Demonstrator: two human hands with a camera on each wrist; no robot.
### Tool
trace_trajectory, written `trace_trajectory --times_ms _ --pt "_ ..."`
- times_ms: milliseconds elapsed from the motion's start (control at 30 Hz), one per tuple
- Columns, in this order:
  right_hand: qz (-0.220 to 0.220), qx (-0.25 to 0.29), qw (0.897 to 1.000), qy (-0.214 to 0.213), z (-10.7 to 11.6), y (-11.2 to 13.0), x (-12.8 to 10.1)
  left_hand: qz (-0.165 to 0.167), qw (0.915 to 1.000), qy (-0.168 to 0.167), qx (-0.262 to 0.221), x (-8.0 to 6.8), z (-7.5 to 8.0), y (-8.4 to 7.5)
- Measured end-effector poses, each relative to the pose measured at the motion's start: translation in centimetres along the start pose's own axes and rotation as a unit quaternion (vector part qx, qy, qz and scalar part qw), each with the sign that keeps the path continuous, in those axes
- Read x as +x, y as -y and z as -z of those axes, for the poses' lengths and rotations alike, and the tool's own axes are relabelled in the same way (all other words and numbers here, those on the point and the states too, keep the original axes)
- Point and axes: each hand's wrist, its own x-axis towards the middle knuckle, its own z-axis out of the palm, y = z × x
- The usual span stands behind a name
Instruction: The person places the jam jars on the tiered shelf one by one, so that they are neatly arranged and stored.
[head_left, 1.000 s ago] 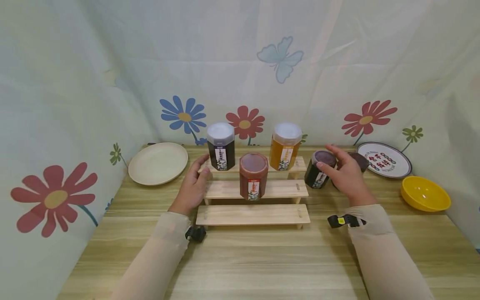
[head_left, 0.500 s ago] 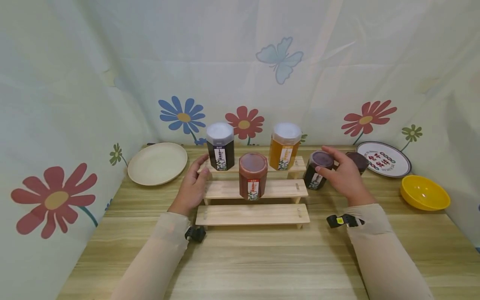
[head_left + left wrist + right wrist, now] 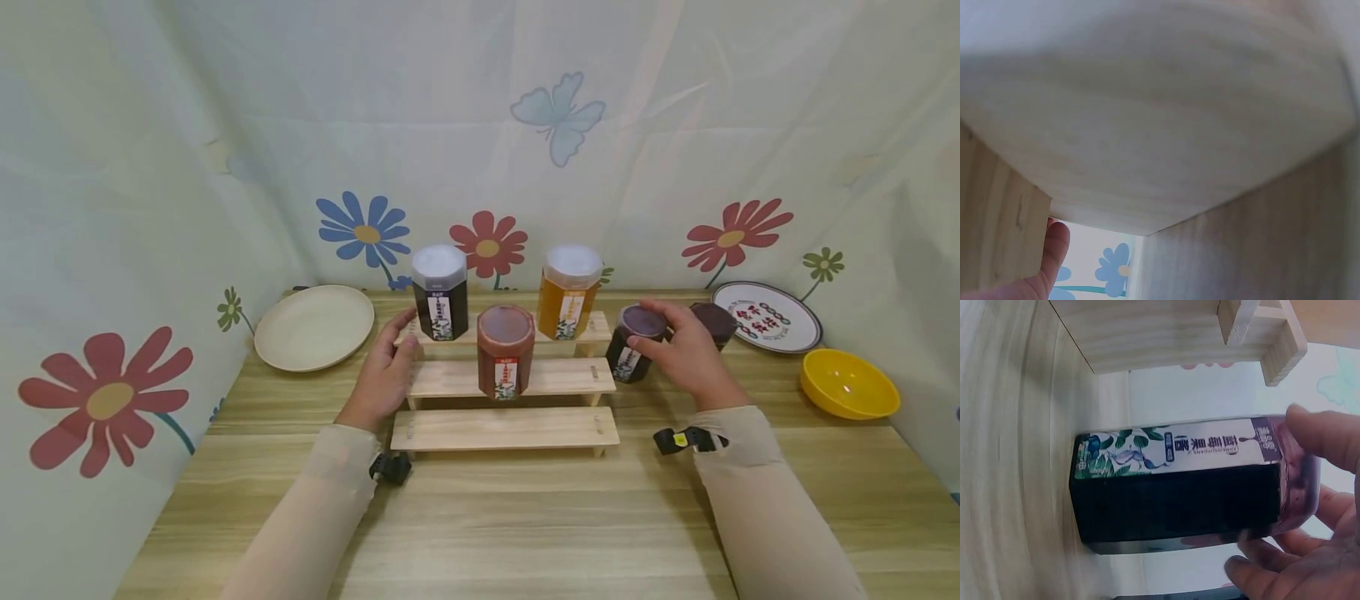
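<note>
Dark jar (image 3: 1179, 487) near the back edge of the table (image 3: 517, 525): right hand (image 3: 693, 354) grips it, left hand (image 3: 379, 379) loosely touches the wooden rack (image 3: 502, 429)

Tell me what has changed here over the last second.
The held jar has shifted slightly toward the person and a little to the left, the right hand moving with it; its fingers were already around the jar's top. Nothing was let go. The left hand stayed at the rack, and the red jar and bowl stayed put.
</note>
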Motion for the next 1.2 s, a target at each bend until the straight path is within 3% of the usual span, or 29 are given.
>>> trace_trajectory --times_ms 267,667,933,1200 --pt "-0.019 0.007 0.999 0.026 0.2 -0.3 0.2 0.002 1.0000 0.000 0.003 0.0 0.1 -0.2" --pt "-0.013 0.012 1.000 0.009 0.3 -0.7 0.0 0.000 1.0000 0.001 0.004 0.0 0.0 0.0" --pt "0.003 -0.047 0.999 -0.007 2.1 1.4 -1.1 0.000 1.0000 0.000 0.007 0.0 0.0 -0.1" --pt "-0.012 -0.105 0.993 0.051 4.6 4.9 -3.2 0.000 1.0000 0.001 0.007 0.2 0.0 0.0"
